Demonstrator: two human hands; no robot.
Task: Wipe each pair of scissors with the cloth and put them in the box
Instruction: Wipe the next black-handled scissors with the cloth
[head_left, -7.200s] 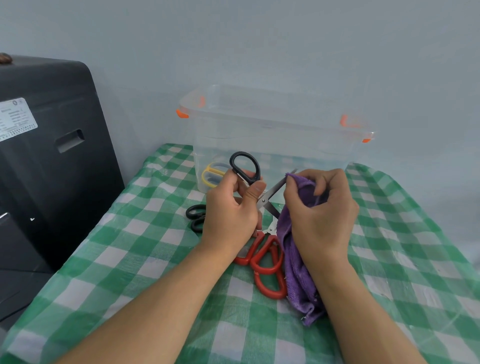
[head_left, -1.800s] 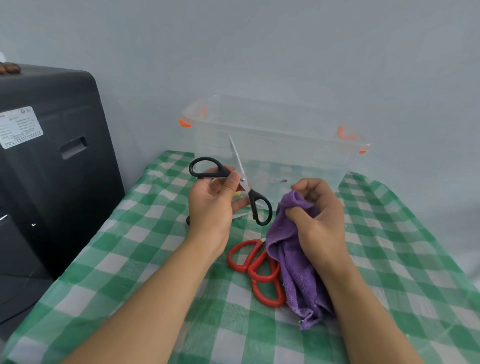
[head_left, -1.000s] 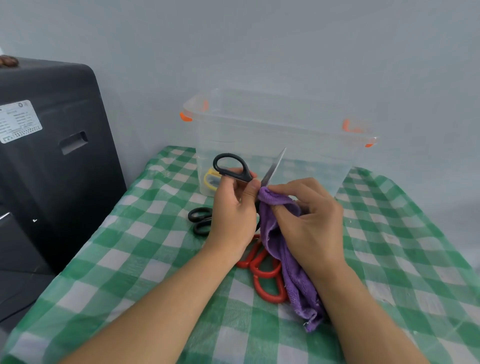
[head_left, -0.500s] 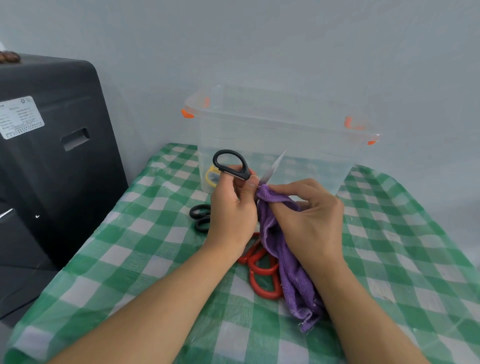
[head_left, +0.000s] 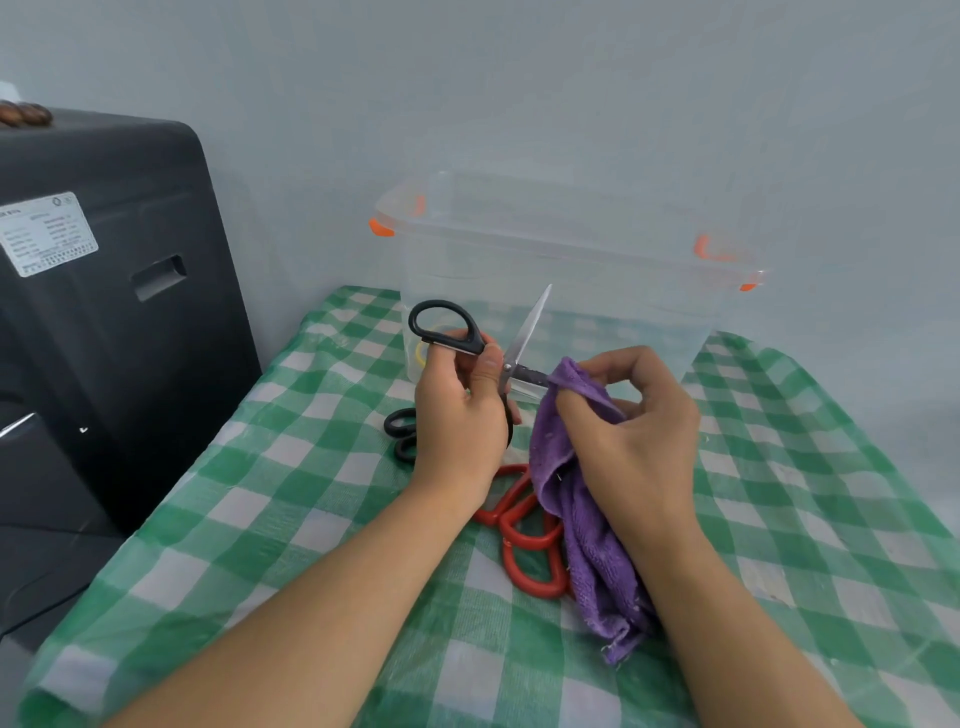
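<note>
My left hand (head_left: 460, 415) grips black-handled scissors (head_left: 452, 327) near the pivot, blades spread apart; one blade points up, the other points right. My right hand (head_left: 634, 436) pinches the purple cloth (head_left: 582, 499) around that right-pointing blade. The cloth hangs down to the table. Red-handled scissors (head_left: 524, 540) lie on the table under my hands, partly covered by the cloth. Another black pair (head_left: 400, 431) lies left of my left hand. The clear box (head_left: 566, 291) with orange clips stands behind; yellow handles (head_left: 422, 353) show faintly inside it.
A green and white checked cloth (head_left: 291, 499) covers the table. A black case (head_left: 119, 291) stands against the table's left edge. A pale wall rises right behind the box.
The cloth has slid from near the pivot outward along the right-pointing blade, baring its base. My left hand holds the scissors in much the same place.
</note>
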